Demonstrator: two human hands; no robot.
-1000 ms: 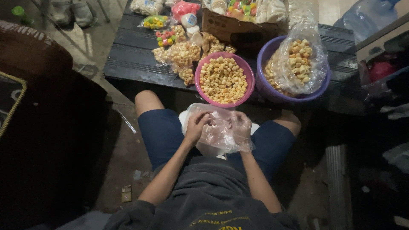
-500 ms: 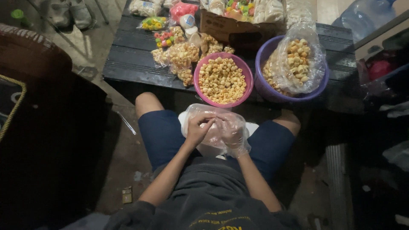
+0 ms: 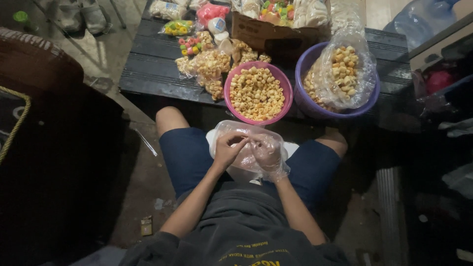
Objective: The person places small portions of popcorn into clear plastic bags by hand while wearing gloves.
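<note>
Hands meet over the lap of a seated person in dark blue shorts point(image 3: 185, 155) and a dark grey shirt point(image 3: 236, 231), both busy with a clear plastic bag point(image 3: 246, 135) that lies crumpled across the thighs. The left hand point(image 3: 227, 150) is bare, its fingers curled in narrow and pinching at the film near the middle of the bag; the right hand point(image 3: 267, 153) is wrapped inside the clear plastic like a loose glove, fingers bent and closed on the same bunch of film, so the two hands touch or nearly touch at the fingertips. Whether anything sits inside the bag I cannot tell. A white sheet point(image 3: 290, 148) shows under the bag on the right thigh. Just beyond the knees stands a low black slatted table point(image 3: 148, 74). On its near edge sits a pink bowl point(image 3: 231, 103) heaped with pale ring-shaped snacks point(image 3: 256, 93), and touching it on the right is a purple basin point(image 3: 305, 59) holding a big open clear sack point(image 3: 364, 64) of the same snack. Left of the pink bowl lie small filled packets point(image 3: 207, 66), some with coloured rings point(image 3: 189, 44), and behind them a cardboard box point(image 3: 266, 32) of mixed sweets. A brown woven seat point(image 3: 34, 54) stands well apart at the left.
</note>
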